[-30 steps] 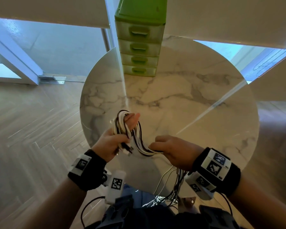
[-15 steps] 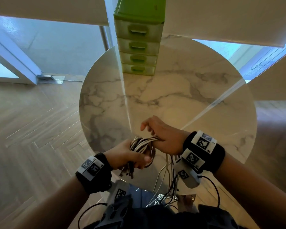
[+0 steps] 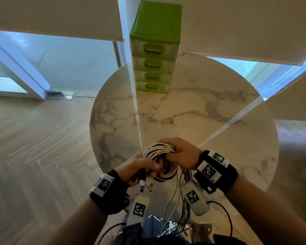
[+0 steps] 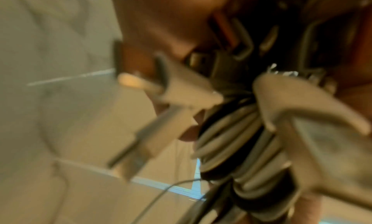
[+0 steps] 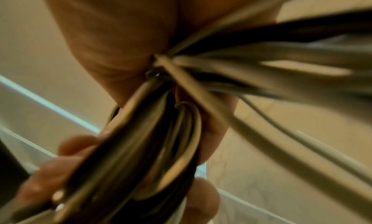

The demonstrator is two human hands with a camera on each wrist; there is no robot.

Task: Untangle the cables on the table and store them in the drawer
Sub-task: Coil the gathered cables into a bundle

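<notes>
A coil of white and black cables is held over the near edge of the round marble table. My left hand grips the coil's lower side, with plug ends sticking out below it. My right hand grips the coil's top right. More strands hang down from the right hand toward my lap. Both wrist views are blurred; the left wrist view shows plugs and wound cable, the right wrist view looped cable against the palm. The green drawer unit stands at the table's far edge, all drawers closed.
Herringbone wood floor lies left of the table. Glass doors and a white frame are behind it. Thin device wires run from the wrist cameras near my lap.
The right hand has wound cable around the bundle, moving from right of it to over its top. The left hand has dropped lower and nearer with the coil, which is now rounder.
</notes>
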